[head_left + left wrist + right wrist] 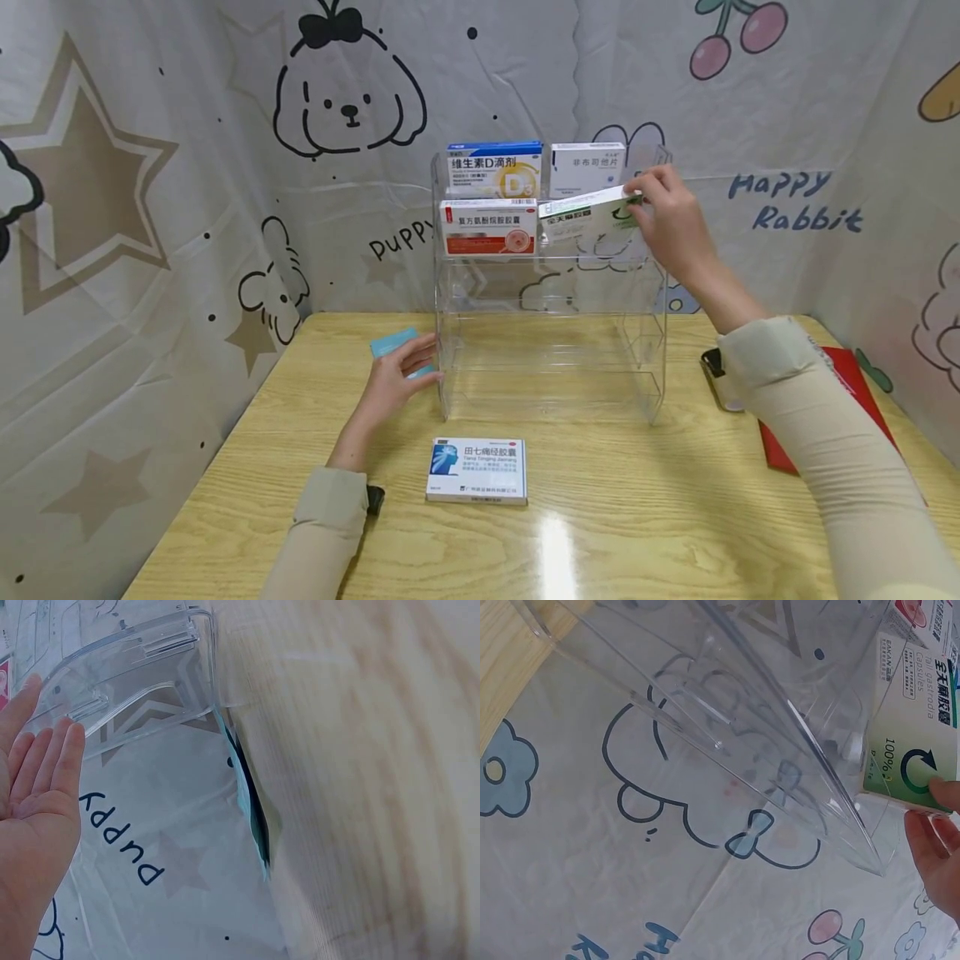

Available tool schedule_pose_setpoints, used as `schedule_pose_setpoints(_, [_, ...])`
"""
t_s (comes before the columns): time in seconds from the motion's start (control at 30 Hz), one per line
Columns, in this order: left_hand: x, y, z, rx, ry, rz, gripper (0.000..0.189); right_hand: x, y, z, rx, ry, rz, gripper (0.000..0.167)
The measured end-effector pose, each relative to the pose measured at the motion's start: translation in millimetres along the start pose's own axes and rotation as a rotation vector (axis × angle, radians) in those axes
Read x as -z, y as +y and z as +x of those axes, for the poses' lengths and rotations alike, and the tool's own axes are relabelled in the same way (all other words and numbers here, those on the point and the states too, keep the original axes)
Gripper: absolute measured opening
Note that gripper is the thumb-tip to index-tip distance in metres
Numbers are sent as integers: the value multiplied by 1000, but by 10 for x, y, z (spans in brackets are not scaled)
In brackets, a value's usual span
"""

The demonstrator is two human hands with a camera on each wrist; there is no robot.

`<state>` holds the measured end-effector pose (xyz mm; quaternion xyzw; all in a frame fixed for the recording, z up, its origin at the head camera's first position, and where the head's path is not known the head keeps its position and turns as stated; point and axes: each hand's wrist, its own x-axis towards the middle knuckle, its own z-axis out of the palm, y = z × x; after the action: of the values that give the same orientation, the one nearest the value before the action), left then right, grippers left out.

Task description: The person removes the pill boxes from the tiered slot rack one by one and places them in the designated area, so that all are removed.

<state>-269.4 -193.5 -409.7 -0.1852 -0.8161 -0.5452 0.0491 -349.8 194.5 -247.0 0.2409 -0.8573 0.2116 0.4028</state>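
Observation:
My right hand [673,223] pinches the right end of a white and green medicine box [585,218] between thumb and fingers. The box sits tilted, its right end higher, in the second tier of a clear acrylic rack [551,377]. Left of it on that tier stands a red and white capsule box [489,227]. In the right wrist view, the thumb lies on the green end of the held box [909,724]. With fingers extended, my left hand [393,375] is at the rack's lower left side; its palm [41,825] shows in the left wrist view.
The top tier holds a blue and yellow vitamin D box [495,171] and a white box [587,169]. A white and blue box [477,472] lies flat before the rack. Behind my left hand is a light-blue packet [393,340]; right are a red folder [783,446] and a dark-topped object [722,383].

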Motion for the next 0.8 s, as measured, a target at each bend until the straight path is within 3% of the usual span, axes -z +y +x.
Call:
schedule_pose_setpoints(0.23, [5, 24, 10, 4, -2, 3, 62, 94, -42, -2, 51, 57, -39, 15])
schedule_pose_setpoints(0.43, [2, 28, 12, -4, -5, 3, 62, 170, -66, -47, 83, 119, 5, 16])
schedule_pose_setpoints(0.63, [-3, 20, 4, -4, -4, 7, 62, 238, -92, -156, 132, 165, 28, 18])
schedule_pose_setpoints(0.8, [-2, 9, -2, 0, -4, 11, 62, 265, -124, -309, 119, 175, 86, 18])
